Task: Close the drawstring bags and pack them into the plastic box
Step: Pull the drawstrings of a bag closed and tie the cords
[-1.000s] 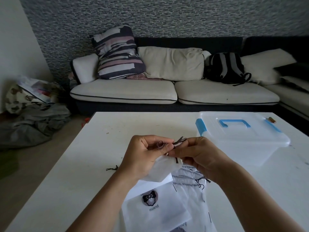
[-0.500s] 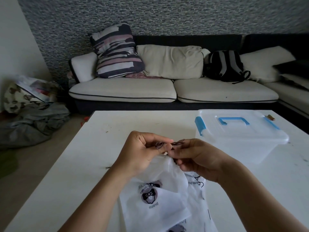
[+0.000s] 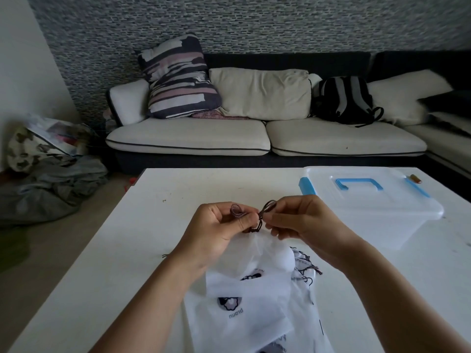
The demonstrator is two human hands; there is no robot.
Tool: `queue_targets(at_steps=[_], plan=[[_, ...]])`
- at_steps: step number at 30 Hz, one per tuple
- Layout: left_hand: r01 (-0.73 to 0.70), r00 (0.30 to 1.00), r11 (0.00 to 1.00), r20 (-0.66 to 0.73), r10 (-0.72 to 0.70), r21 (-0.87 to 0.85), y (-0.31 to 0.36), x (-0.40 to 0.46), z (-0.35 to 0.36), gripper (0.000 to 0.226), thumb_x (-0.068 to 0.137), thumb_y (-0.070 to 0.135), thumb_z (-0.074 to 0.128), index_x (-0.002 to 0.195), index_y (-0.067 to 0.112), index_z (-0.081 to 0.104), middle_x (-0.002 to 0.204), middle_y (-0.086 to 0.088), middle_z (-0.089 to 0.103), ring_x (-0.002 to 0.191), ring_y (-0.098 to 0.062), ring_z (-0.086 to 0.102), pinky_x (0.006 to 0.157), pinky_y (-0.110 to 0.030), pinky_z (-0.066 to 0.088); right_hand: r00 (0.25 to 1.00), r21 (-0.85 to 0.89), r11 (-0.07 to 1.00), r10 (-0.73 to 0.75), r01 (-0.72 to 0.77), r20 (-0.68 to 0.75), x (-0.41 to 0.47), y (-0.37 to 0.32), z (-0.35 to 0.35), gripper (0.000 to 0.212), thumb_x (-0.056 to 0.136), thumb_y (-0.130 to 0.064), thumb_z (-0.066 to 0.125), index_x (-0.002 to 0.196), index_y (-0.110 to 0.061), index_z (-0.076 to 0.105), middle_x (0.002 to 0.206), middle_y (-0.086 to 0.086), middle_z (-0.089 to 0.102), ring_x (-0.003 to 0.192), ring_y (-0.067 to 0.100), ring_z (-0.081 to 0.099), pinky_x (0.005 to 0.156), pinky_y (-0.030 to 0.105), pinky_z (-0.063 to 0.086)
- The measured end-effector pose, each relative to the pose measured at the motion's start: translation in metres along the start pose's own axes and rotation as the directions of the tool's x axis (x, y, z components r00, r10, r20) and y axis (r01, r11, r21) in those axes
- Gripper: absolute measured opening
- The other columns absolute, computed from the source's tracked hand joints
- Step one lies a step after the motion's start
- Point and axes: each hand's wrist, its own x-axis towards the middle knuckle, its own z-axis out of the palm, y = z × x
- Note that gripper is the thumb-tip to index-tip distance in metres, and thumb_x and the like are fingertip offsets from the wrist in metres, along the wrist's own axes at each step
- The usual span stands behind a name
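Two hands: left hand (image 3: 219, 225) and right hand (image 3: 303, 222) each pinch a dark cord loop (image 3: 267, 208).
Drawstring bag (image 3: 257, 253): thin white fabric, hanging neck-up above table (image 3: 127, 250).
Plastic box (image 3: 369, 200): translucent, lidded, right.

White table (image 3: 107, 250): bags (image 3: 244, 312), plastic box (image 3: 377, 212).
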Motion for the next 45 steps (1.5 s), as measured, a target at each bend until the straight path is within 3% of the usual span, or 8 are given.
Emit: queue_targets(at_steps=[5, 10, 16, 28, 33, 37, 40, 45], plan=[[0.058, 0.998, 0.996, -0.006, -0.059, -0.063, -0.003, 0.002, 0.001, 0.019, 0.070, 0.019, 0.074, 0.085, 0.008, 0.078, 0.077, -0.008, 0.074, 0.073, -0.014, 0.068, 0.075, -0.019, 0.054, 1.000, 0.008, 1.000, 0.021, -0.021, -0.011, 0.000, 0.003, 0.001, 0.013, 0.081, 0.004, 0.074, 0.089, -0.006, 0.077, 0.081, 0.013, 0.071, 0.068, 0.018, 0.063, 0.064, 0.023, 0.054], [0.066, 0.997, 0.997, -0.029, -0.067, -0.039, -0.003, 0.002, 0.003, 0.021, 0.072, 0.017, 0.074, 0.089, 0.006, 0.078, 0.080, -0.008, 0.076, 0.074, -0.012, 0.070, 0.074, -0.018, 0.055, 1.000, -0.056, 0.998, 0.008, -0.007, 0.026, -0.004, 0.002, -0.001, 0.024, 0.073, -0.023, 0.080, 0.095, -0.015, 0.079, 0.095, 0.012, 0.074, 0.082, 0.014, 0.064, 0.078, 0.031, 0.050], [0.072, 0.995, 0.997, -0.066, -0.071, 0.017, -0.005, 0.002, 0.003, 0.010, 0.087, 0.003, 0.070, 0.093, 0.000, 0.076, 0.079, -0.009, 0.074, 0.074, -0.012, 0.069, 0.072, -0.017, 0.054, 0.994, -0.061, 0.997, -0.054, 0.048, -0.098, 0.000, 0.000, -0.001, 0.026, 0.066, -0.032, 0.080, 0.078, -0.009, 0.076, 0.071, 0.001, 0.070, 0.071, 0.013, 0.060, 0.071, 0.030, 0.051], [0.095, 0.987, 0.989, -0.117, -0.108, -0.110, 0.000, 0.001, 0.003, 0.015, 0.084, 0.010, 0.071, 0.096, 0.003, 0.076, 0.091, -0.013, 0.077, 0.083, -0.018, 0.072, 0.076, -0.022, 0.057, 0.977, -0.285, 0.935, -0.186, 0.208, 0.104, -0.006, -0.003, 0.006, 0.013, 0.091, -0.011, 0.069, 0.092, -0.017, 0.080, 0.088, -0.010, 0.075, 0.086, 0.004, 0.069, 0.079, 0.013, 0.048], [0.139, 0.984, 0.975, -0.087, -0.156, -0.172, 0.000, 0.002, 0.001, 0.021, 0.070, 0.021, 0.076, 0.088, 0.011, 0.080, 0.094, -0.015, 0.076, 0.089, -0.025, 0.070, 0.090, -0.034, 0.055, 0.978, -0.184, 0.964, -0.204, 0.194, -0.037, -0.002, 0.000, 0.009, 0.006, 0.079, -0.005, 0.079, 0.085, -0.008, 0.079, 0.079, -0.001, 0.078, 0.074, 0.009, 0.071, 0.072, 0.016, 0.053], [0.124, 0.991, 0.980, -0.033, -0.131, -0.158, 0.001, 0.000, 0.001, 0.025, 0.069, 0.021, 0.076, 0.092, 0.009, 0.080, 0.090, -0.015, 0.075, 0.091, -0.028, 0.069, 0.096, -0.038, 0.052, 0.957, -0.273, 0.943, -0.240, 0.190, -0.165, 0.003, 0.005, 0.008, 0.034, 0.058, -0.031, 0.090, 0.083, -0.017, 0.073, 0.068, -0.009, 0.064, 0.060, 0.009, 0.048, 0.056, 0.017, 0.042], [0.110, 0.993, 0.981, -0.011, -0.113, -0.162, 0.004, -0.002, 0.003, 0.018, 0.069, 0.018, 0.074, 0.085, 0.012, 0.081, 0.086, -0.012, 0.076, 0.083, -0.020, 0.072, 0.085, -0.028, 0.057, 0.964, -0.375, 0.905, -0.251, 0.203, -0.085, 0.003, 0.006, 0.004, 0.042, 0.057, -0.047, 0.084, 0.096, -0.035, 0.076, 0.090, -0.015, 0.070, 0.075, 0.005, 0.056, 0.069, 0.017, 0.048], [0.054, 0.998, 0.988, -0.009, -0.056, -0.144, 0.005, -0.002, 0.003, 0.018, 0.068, 0.018, 0.074, 0.084, 0.012, 0.081, 0.084, -0.010, 0.077, 0.079, -0.018, 0.073, 0.077, -0.023, 0.057, 0.975, -0.195, 0.957, -0.223, 0.214, -0.026, 0.000, 0.004, 0.007, 0.013, 0.073, -0.015, 0.083, 0.083, -0.009, 0.077, 0.078, 0.003, 0.077, 0.076, 0.013, 0.070, 0.073, 0.021, 0.054]])
